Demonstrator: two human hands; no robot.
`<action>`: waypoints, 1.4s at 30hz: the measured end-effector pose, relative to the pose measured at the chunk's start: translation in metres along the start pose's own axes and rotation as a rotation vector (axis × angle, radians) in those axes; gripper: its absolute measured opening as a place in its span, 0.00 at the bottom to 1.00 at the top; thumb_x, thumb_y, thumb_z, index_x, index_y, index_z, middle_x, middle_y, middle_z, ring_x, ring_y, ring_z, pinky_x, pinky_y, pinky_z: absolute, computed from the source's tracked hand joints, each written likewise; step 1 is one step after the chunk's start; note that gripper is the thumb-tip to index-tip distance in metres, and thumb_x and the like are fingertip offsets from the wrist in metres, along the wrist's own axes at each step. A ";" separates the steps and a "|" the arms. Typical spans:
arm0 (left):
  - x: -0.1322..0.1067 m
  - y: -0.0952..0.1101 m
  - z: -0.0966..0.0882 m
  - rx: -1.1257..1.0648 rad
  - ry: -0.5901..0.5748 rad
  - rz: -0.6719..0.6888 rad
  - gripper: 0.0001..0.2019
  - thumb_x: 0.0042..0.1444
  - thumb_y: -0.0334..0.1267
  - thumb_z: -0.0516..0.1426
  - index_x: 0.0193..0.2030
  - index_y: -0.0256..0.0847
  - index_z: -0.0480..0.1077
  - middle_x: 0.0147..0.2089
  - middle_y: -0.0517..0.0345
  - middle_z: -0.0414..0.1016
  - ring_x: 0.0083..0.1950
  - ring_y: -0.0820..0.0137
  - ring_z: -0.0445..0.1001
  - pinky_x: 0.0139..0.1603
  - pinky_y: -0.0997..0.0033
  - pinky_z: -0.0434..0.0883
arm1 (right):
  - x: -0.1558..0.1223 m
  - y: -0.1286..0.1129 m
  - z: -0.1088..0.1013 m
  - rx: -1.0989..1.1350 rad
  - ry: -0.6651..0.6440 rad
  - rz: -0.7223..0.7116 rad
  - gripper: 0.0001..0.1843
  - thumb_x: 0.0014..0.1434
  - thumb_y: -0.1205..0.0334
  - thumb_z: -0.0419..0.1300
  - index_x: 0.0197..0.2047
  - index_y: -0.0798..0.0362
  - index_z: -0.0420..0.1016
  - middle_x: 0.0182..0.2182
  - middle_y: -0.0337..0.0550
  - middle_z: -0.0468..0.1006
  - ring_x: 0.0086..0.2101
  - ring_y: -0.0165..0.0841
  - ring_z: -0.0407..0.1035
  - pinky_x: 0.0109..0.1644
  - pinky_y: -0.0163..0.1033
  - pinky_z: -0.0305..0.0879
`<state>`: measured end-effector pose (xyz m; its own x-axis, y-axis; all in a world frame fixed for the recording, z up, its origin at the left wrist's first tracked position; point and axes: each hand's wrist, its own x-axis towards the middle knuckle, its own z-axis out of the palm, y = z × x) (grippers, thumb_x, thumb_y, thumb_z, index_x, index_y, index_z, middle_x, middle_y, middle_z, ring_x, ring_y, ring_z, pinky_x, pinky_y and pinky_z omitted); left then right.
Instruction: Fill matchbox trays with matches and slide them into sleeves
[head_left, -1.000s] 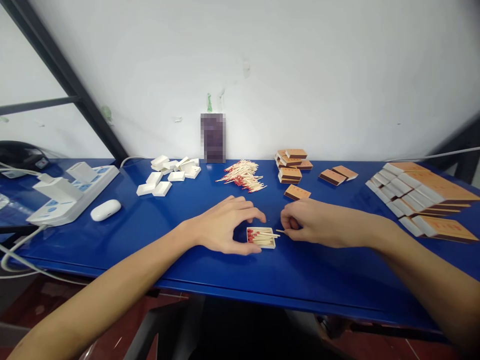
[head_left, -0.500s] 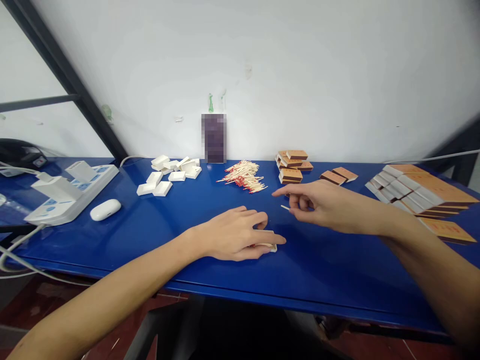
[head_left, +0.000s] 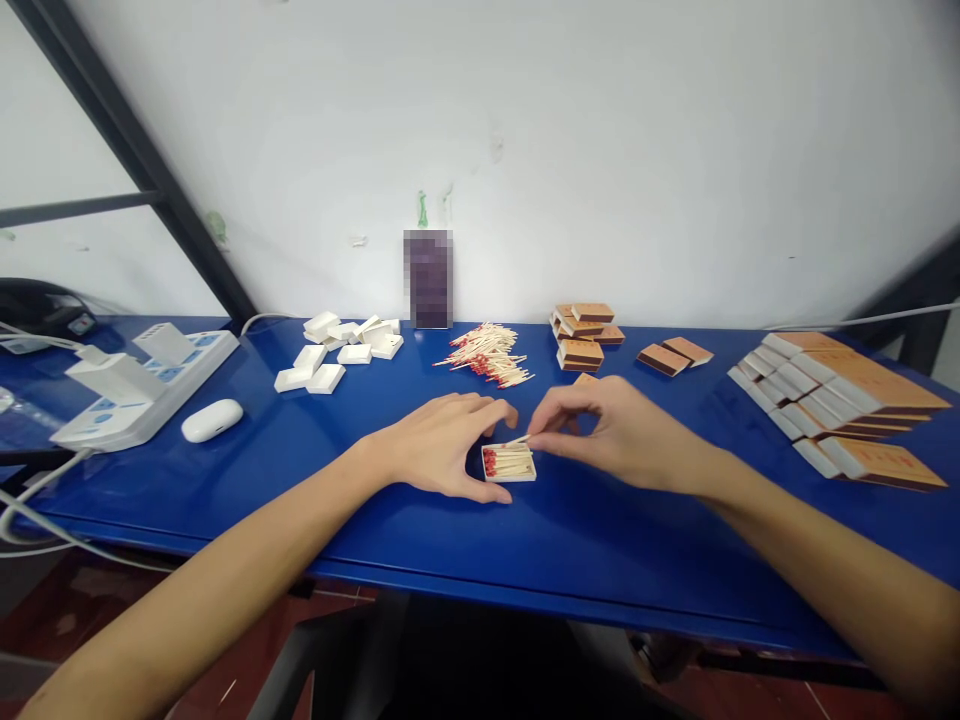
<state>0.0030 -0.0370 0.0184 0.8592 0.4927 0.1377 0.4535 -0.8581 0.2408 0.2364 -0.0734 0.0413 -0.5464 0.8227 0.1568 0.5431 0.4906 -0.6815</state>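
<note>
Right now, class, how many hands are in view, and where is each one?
2. The left hand curves around the left end of the white tray; the right hand pinches a match by the tray's far right corner. Both are plainly visible.

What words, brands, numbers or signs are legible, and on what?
None is legible.
Orange cardboard matchboxes: red print, too blurred.
White plastic power strip: blue markings, too small.
Rounded black device: pale label, too small.
Dark purple rectangle: pixelated, unreadable.
White rectangular tray of red-tipped matches: none visible.

Red-headed matches (head_left: 511, 463) lie lengthwise in a white tray (head_left: 517, 479).
</note>
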 end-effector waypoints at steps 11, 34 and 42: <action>-0.001 -0.001 -0.002 0.108 -0.024 0.021 0.19 0.55 0.55 0.59 0.41 0.40 0.70 0.37 0.57 0.70 0.38 0.66 0.69 0.43 0.66 0.62 | 0.004 0.020 0.004 -0.468 0.214 -0.140 0.11 0.65 0.58 0.53 0.43 0.51 0.76 0.41 0.47 0.76 0.42 0.39 0.71 0.45 0.43 0.66; 0.009 0.023 0.023 -0.032 0.177 0.019 0.14 0.62 0.46 0.57 0.47 0.41 0.76 0.45 0.53 0.72 0.46 0.65 0.70 0.52 0.63 0.66 | -0.001 0.044 -0.012 -0.778 0.019 0.228 0.13 0.61 0.58 0.52 0.47 0.52 0.66 0.43 0.51 0.77 0.40 0.43 0.74 0.39 0.43 0.64; 0.004 0.016 0.013 0.021 0.176 0.036 0.15 0.60 0.45 0.57 0.48 0.38 0.76 0.43 0.53 0.73 0.43 0.65 0.72 0.49 0.63 0.68 | -0.001 0.041 -0.006 -0.790 0.049 0.198 0.15 0.61 0.58 0.54 0.50 0.52 0.68 0.44 0.50 0.77 0.40 0.43 0.74 0.39 0.43 0.63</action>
<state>0.0166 -0.0506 0.0106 0.8212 0.4779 0.3119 0.4300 -0.8775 0.2124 0.2631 -0.0525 0.0179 -0.3746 0.9181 0.1297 0.9260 0.3775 0.0023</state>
